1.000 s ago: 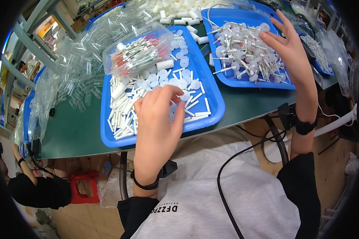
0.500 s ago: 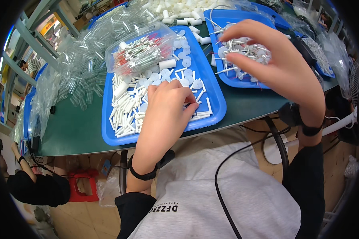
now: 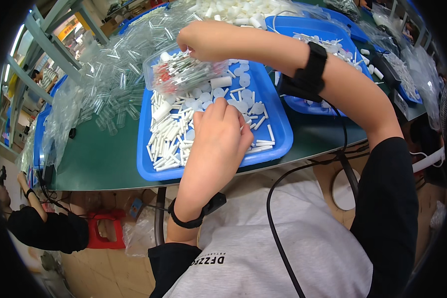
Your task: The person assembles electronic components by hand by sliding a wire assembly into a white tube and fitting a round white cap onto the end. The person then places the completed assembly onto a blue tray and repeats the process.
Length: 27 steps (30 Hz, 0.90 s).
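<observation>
White tubes (image 3: 170, 134) partly under left hand (image 3: 218, 139).

You have bare green bench (image 3: 104, 159) left of the near blue tray (image 3: 278, 141), open for a pass. Farther back, heaped clear tubes (image 3: 119, 74) and the clear box (image 3: 184, 72) block your way.

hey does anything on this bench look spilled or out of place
Yes. Clear plastic tubes lie scattered loose over the green table instead of in a tray. A clear box sits tilted on the white parts in the blue tray.
</observation>
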Each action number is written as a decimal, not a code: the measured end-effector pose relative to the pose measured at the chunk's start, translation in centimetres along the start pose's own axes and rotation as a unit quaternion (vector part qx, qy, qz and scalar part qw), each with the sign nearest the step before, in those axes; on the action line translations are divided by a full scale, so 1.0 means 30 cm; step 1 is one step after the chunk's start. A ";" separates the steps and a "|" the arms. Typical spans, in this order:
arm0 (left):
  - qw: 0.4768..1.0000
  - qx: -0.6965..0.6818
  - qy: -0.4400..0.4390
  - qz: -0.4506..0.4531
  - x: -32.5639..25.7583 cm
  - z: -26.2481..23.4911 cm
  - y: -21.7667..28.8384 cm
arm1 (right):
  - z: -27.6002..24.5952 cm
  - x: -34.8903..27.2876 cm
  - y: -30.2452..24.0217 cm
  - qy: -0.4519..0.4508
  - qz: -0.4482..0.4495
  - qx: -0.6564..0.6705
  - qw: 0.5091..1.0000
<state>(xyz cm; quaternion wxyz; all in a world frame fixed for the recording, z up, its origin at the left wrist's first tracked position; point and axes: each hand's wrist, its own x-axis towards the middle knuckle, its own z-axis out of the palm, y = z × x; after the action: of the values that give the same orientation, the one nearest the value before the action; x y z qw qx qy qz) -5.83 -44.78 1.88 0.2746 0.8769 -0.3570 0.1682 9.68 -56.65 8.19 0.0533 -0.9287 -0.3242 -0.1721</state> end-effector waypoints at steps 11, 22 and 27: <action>1.000 -0.002 0.022 0.007 -0.008 -0.005 0.010 | 0.035 0.044 -0.002 -0.020 -0.031 -0.054 0.998; 0.999 -0.033 0.021 0.003 -0.009 -0.003 0.017 | 0.069 0.051 0.043 -0.019 -0.091 0.038 0.995; 0.999 -0.048 0.016 -0.011 -0.009 -0.003 0.017 | 0.059 0.039 0.037 -0.006 -0.086 0.037 0.996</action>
<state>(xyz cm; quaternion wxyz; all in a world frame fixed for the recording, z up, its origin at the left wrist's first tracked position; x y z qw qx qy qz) -6.40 -44.89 2.01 0.3237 0.8637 -0.3505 0.1622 11.73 -56.46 6.97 0.0707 -0.8955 -0.4097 -0.1587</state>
